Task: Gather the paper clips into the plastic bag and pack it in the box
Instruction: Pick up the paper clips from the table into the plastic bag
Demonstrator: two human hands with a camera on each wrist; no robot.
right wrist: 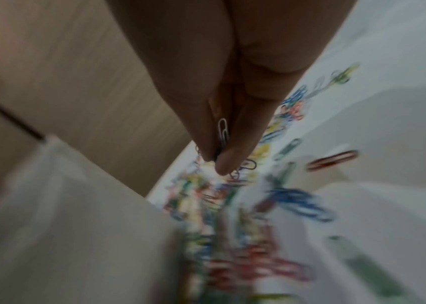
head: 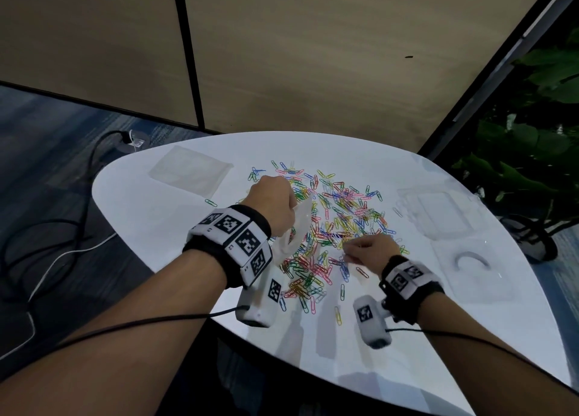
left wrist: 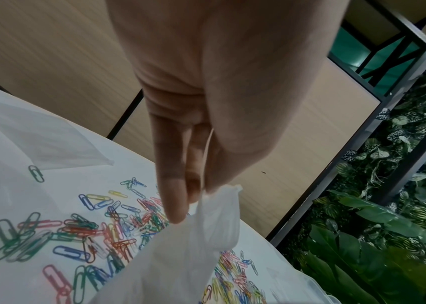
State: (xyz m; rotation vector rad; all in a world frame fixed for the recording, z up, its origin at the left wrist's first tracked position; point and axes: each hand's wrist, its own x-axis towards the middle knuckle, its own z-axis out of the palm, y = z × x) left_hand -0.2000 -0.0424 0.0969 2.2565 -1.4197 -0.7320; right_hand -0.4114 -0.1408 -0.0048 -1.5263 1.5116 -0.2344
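Observation:
Many coloured paper clips (head: pixel 332 224) lie scattered in a heap across the middle of the white table (head: pixel 188 259). My left hand (head: pixel 275 202) pinches the top edge of a clear plastic bag (head: pixel 294 230) and holds it up over the heap's left side; the bag (left wrist: pixel 201 246) hangs below my fingertips (left wrist: pixel 178 214). My right hand (head: pixel 366 248) hovers low over the heap's near side, its fingers (right wrist: pixel 230 162) pinching a few paper clips (right wrist: pixel 222 131). The clear plastic box (head: pixel 438 212) sits open at the right, its lid (head: pixel 473 268) lying nearer me.
A second flat clear bag (head: pixel 191 172) lies at the table's far left. Single clips (head: pixel 210 202) stray round the heap. Wood-panelled walls stand behind, green plants (head: pixel 532 152) at the right, and cables (head: pixel 62 243) run over the floor on the left.

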